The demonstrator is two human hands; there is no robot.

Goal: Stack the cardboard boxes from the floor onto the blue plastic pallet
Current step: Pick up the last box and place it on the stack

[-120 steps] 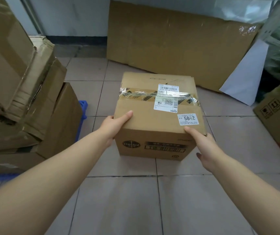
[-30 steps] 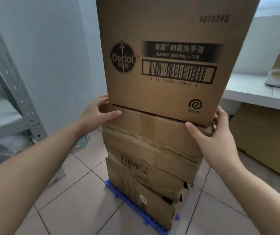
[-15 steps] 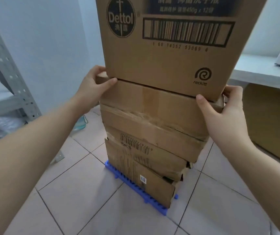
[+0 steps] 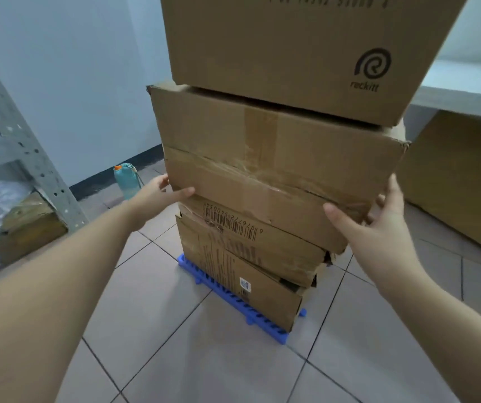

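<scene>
The Dettol cardboard box [image 4: 291, 53] rests on top of a stack, its upper part cut off by the frame. Under it is a worn taped box [image 4: 262, 158], then crushed boxes [image 4: 250, 242], all standing on the blue plastic pallet [image 4: 265, 322] on the tiled floor. My left hand [image 4: 162, 193] is at the lower left corner of the taped box, thumb on its front. My right hand [image 4: 379, 225] is at the lower right corner with its fingers spread. Neither hand touches the top box.
A grey metal rack [image 4: 29, 158] stands at the left with a battered box [image 4: 26, 228] under it. A teal bottle [image 4: 127, 181] sits on the floor by the wall. A large cardboard box [image 4: 460, 184] stands at the right under a white ledge [image 4: 460, 91].
The Dettol box went from the floor onto the stack. Both hands have let go of its bottom edge and dropped to the lower corners of the taped box beneath.
</scene>
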